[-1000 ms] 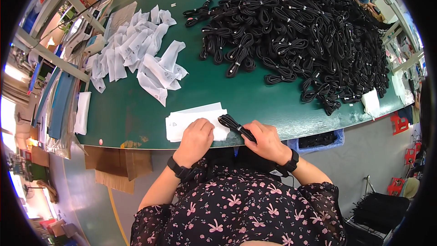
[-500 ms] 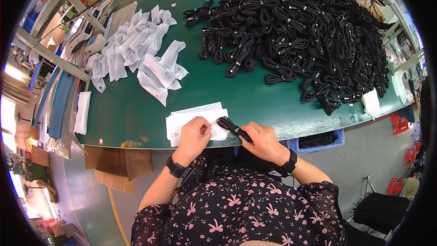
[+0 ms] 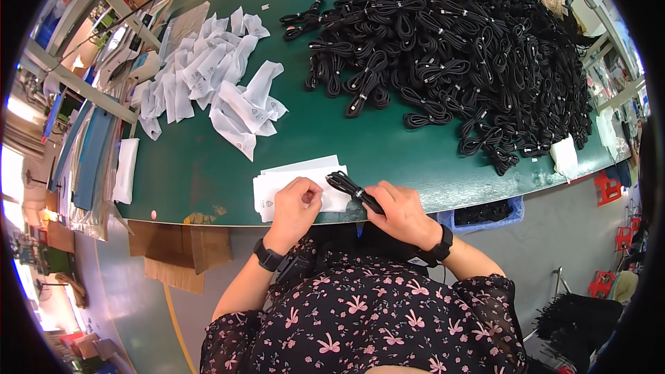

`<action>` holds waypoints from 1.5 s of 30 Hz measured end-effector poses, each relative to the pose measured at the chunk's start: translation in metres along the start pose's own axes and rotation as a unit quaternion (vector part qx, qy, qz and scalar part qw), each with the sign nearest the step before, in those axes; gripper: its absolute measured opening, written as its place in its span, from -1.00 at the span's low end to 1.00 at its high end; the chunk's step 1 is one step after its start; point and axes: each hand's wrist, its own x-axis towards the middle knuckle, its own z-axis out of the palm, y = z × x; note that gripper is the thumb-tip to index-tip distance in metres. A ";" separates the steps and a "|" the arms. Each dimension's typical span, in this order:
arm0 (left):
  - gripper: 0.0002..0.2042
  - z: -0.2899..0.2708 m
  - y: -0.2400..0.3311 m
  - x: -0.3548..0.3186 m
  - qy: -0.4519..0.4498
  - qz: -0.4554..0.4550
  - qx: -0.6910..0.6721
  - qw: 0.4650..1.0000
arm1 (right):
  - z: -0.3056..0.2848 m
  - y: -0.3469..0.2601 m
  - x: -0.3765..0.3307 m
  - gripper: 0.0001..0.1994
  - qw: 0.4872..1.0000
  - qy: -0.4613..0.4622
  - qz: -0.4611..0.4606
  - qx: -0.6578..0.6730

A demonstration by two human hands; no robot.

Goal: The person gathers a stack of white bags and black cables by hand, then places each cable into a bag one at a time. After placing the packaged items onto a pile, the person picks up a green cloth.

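Note:
My right hand (image 3: 398, 212) is closed round a folded bundle of black cable (image 3: 355, 191), tied at its middle. The bundle's free end points up and left, over the right side of a small stack of flat white bags (image 3: 267, 185). On that stack rests my left hand (image 3: 298, 208), its thumb and fingers curled together. What sits between those fingertips, if anything, is hidden. The stack lies at the near edge of the green table (image 3: 208, 159). A large heap of similar black cable bundles (image 3: 443, 62) covers the table's far right.
Filled white bags (image 3: 201, 73) lie piled at the far left. A white packet (image 3: 565, 157) sits by the right edge. Below the table are a cardboard box (image 3: 166, 242) and a blue-lined bin (image 3: 485, 215) with black contents. Shelf posts (image 3: 80, 83) stand at the left.
The cable bundle in my right hand has shifted very slightly up and left. My left hand stays nearly still on the white bags.

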 end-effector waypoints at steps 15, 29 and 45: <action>-0.94 0.001 0.003 0.000 -0.014 0.005 0.032 0.999 | 0.002 0.001 -0.001 -0.64 0.997 -0.042 -0.057 -0.011; -0.89 -0.004 0.010 -0.003 0.008 0.114 -0.005 0.993 | -0.011 0.011 0.008 -0.58 0.983 -0.095 -0.154 -0.032; -0.86 -0.012 0.028 0.023 0.028 0.236 0.059 0.970 | -0.007 0.007 0.023 -0.77 0.952 -0.088 0.141 0.256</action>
